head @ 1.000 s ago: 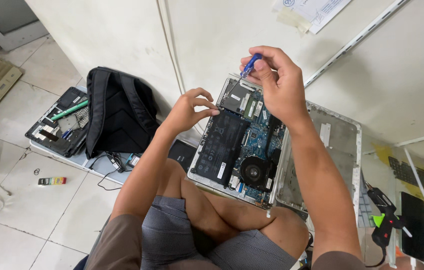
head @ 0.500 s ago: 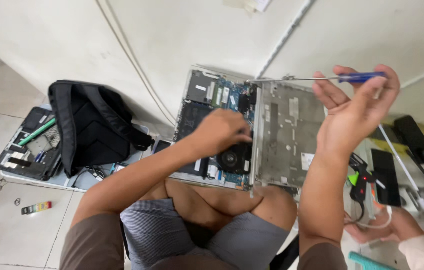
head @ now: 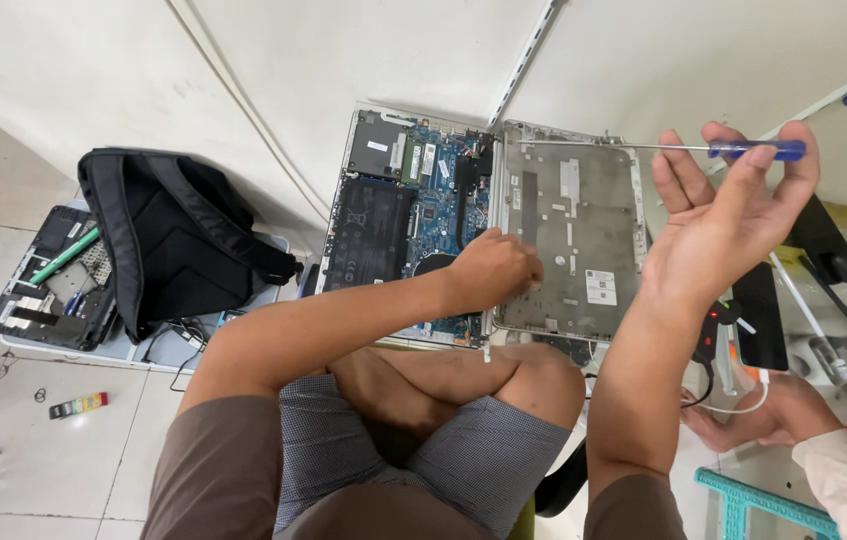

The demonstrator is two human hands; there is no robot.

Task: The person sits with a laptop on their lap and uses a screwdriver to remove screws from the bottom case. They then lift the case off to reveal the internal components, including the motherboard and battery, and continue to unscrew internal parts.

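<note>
An opened laptop (head: 389,215) lies on the floor before my crossed legs, its battery, blue circuit board and fan exposed. Its grey metal bottom cover (head: 569,215) lies inside-up just to the right of it. My left hand (head: 494,270) is curled over the cover's lower left edge, beside the fan. My right hand (head: 719,225) is raised past the cover's right side, palm toward me. It pinches a thin screwdriver with a blue handle (head: 754,150) between thumb and fingertips, and the shaft points left across the cover's top edge.
A black backpack (head: 169,240) rests on a second dismantled laptop (head: 49,285) at the left. A white wall runs behind. At the right lie a phone (head: 759,315), cables and tools. Another person's hand (head: 769,415) holds a white cable at the lower right.
My right hand has carried the screwdriver from above the laptop's top edge to the right, past the cover. My left hand has moved from the laptop's left side onto the cover's edge.
</note>
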